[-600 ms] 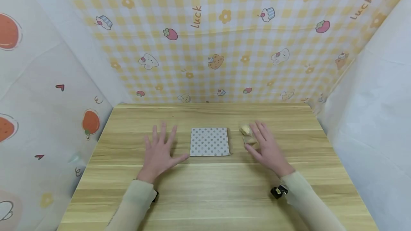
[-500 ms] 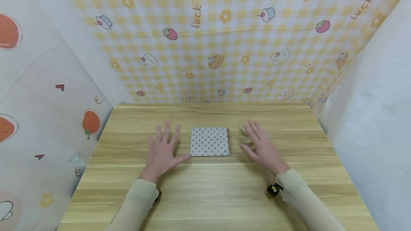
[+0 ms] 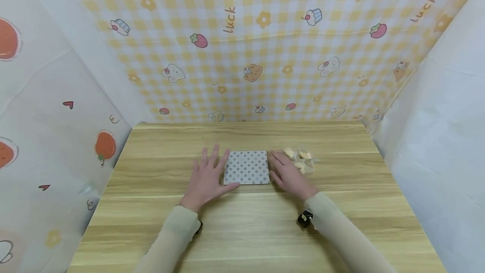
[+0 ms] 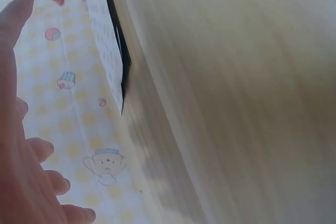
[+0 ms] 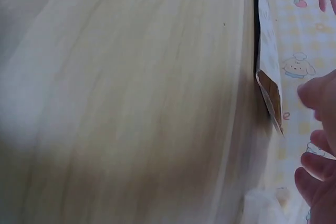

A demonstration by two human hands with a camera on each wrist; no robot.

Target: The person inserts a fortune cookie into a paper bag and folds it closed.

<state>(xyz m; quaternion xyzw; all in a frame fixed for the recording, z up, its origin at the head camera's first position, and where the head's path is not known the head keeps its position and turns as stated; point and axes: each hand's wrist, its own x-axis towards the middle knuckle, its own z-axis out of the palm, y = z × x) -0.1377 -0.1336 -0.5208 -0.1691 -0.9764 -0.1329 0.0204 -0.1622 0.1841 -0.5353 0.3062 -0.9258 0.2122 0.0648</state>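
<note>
A flat white packet with grey polka dots (image 3: 247,167) lies in the middle of the table. My left hand (image 3: 206,180) is at its left edge, fingers spread, the thumb along the near left corner. On the other side, my right hand (image 3: 291,178) sits by the right edge with fingers extended. In the left wrist view, the packet (image 4: 106,38) shows a dark side and the fingers look apart from it. One end of the packet (image 5: 269,40) gapes slightly in the right wrist view, brown inside. Contact between hands and packet is hard to tell.
Several small pale pieces in clear wrappers (image 3: 305,155) lie just right of my right hand. The wood-grain table (image 3: 242,231) meets a yellow checked cloth (image 3: 242,54) at the back. White sheets (image 3: 435,129) hang at both sides.
Both hands have moved inward, the left hand rightward and the right hand leftward, to the packet's sides. The wrapped pieces, partly hidden before, show more fully. The packet has stayed about where it was.
</note>
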